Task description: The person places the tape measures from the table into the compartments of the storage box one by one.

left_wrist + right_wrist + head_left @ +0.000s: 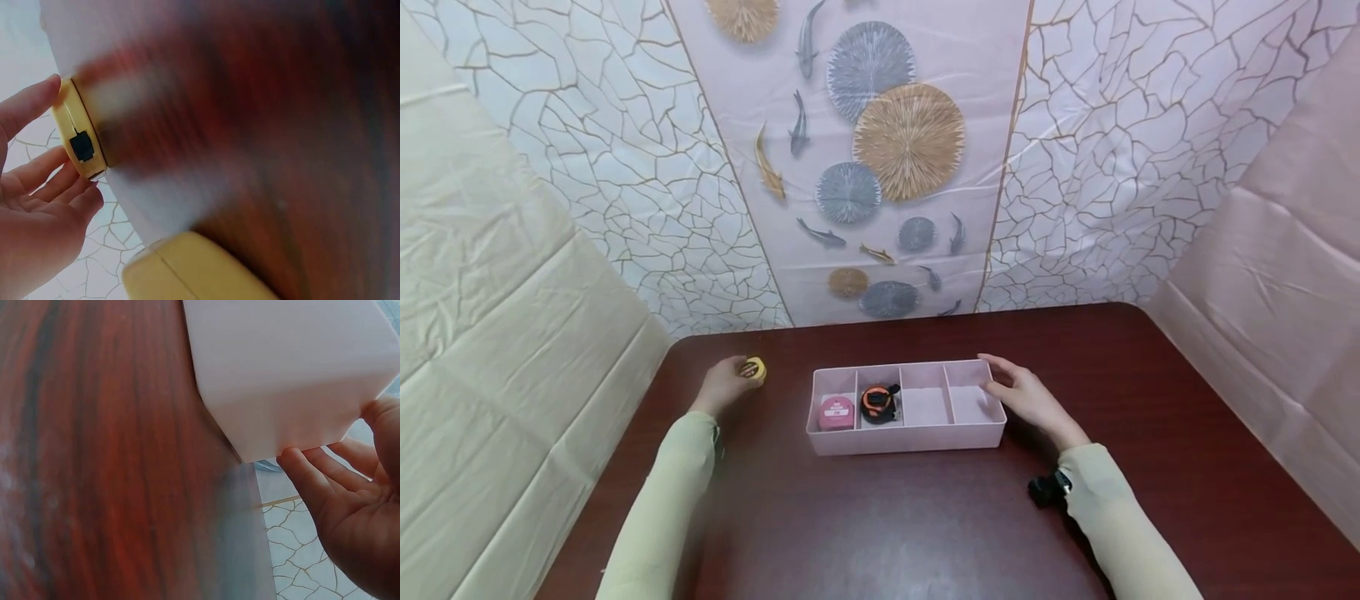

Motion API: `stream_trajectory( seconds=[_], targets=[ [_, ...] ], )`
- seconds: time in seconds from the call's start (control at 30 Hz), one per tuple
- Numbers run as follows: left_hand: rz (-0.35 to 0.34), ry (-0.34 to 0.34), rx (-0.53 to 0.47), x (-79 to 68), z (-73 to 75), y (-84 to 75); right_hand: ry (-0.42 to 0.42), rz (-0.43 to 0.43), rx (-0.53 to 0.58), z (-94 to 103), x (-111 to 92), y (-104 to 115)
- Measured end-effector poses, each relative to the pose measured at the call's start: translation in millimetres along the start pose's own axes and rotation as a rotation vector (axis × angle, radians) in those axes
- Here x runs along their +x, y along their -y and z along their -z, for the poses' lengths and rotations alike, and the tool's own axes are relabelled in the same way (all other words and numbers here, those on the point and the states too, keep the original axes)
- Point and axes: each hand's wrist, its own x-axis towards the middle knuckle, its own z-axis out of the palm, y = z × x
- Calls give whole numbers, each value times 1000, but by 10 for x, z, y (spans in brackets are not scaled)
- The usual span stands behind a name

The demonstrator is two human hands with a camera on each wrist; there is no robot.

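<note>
left of the tray (910,439), left hand (721,387) grips yellow tape measure (755,370).

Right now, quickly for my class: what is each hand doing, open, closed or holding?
Left hand: closed, holding a yellow tape measure.
Right hand: closed, holding the right end of the pale pink four-compartment organizer.

The tray (906,439) looks smooth, matt plastic, the table (880,517) (streaky-grained) glossy wood.
</note>
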Motion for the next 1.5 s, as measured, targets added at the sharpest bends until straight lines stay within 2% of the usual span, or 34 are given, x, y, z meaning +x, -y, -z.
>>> stream_trajectory(
  seconds=[0.43, 0.67, 1.17, 1.3, 1.5],
  targets=[
    [17, 17, 28, -53, 13, 19, 15, -27, -1, -10, -24, 0],
    [33, 41, 22, -52, 25, 34, 7, -9, 2, -2, -8, 5],
    [37, 28, 23, -42, 52, 43, 6, 11, -6, 7, 13, -9],
    [37, 30, 31, -36, 40, 69, 12, -12, -10, 11, 8, -7],
    [37, 29, 33, -69, 59, 9, 11, -6, 10, 12, 2, -11]
  ],
)
